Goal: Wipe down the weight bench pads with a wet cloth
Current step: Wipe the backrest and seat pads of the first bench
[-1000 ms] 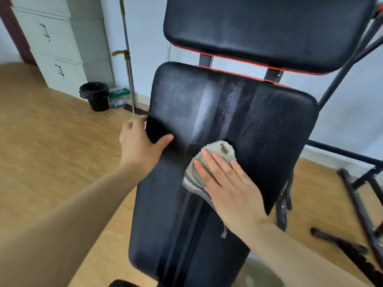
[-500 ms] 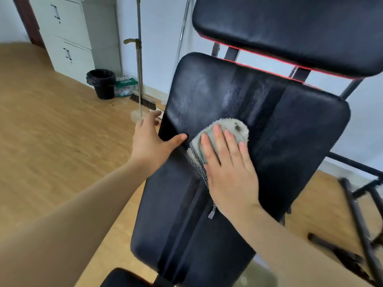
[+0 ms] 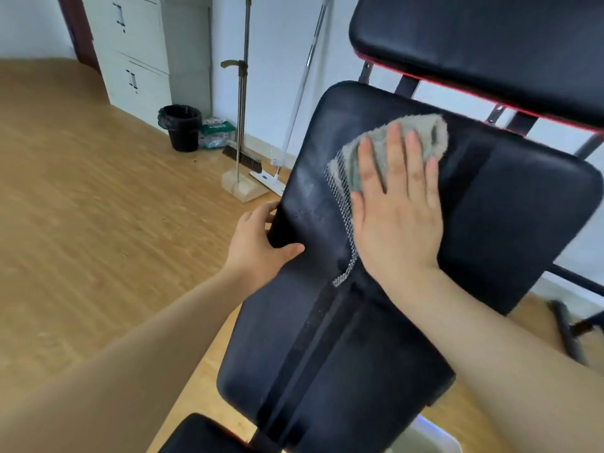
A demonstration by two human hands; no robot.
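Observation:
The long black back pad of the weight bench slopes up in front of me, streaked with wet marks. My right hand lies flat with straight fingers on a grey-green wet cloth and presses it against the pad's upper part. My left hand grips the pad's left edge, thumb on top and fingers curled round the side. A second black pad with red piping stands above. A third pad's corner shows at the bottom.
Wooden floor lies to the left. By the far wall stand a black bin, a broom with dustpan, a flat mop and a white cabinet. Black frame bars of the bench are at the right.
My right hand has slid the cloth up the pad toward its top edge. My left hand keeps its hold on the left edge. The view has shifted right and closer.

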